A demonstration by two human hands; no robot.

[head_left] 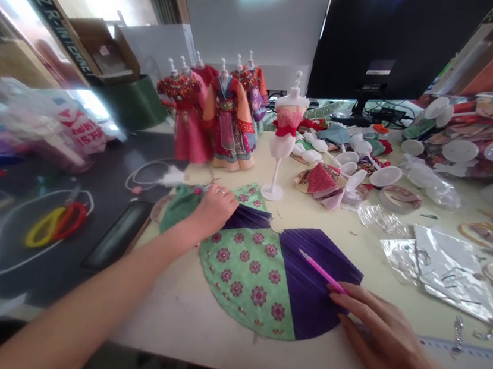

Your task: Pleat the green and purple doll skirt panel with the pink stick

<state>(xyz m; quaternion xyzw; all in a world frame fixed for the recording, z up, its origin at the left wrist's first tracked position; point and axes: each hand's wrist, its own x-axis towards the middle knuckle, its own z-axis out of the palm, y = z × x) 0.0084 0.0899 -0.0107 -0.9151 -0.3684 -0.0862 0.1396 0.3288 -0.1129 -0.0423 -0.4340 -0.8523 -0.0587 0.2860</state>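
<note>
A round doll skirt (244, 274) lies spread on the table, with green flowered panels and dark purple panels (320, 259). Its upper left part is folded. My left hand (214, 207) rests at that fold beside a bunched green cloth (183, 204). The fingers are curled together, and what they grip is hidden. Over the purple panel, my right hand (373, 323) holds a slim pink pen (323, 272) between thumb and fingers. The pen's pale pointed tip is directed up and left. A white mini mannequin (280, 147) in a red and pink top stands just behind the skirt.
Several dressed mannequins (227, 122) stand at the back left. Scissors (57, 226) and a black phone-like slab (118, 234) lie left. Fabric scraps (322, 185), tape rolls (400, 197), silvery plastic bags (455, 273) and a ruler (468, 350) are right. A monitor (393, 47) stands behind.
</note>
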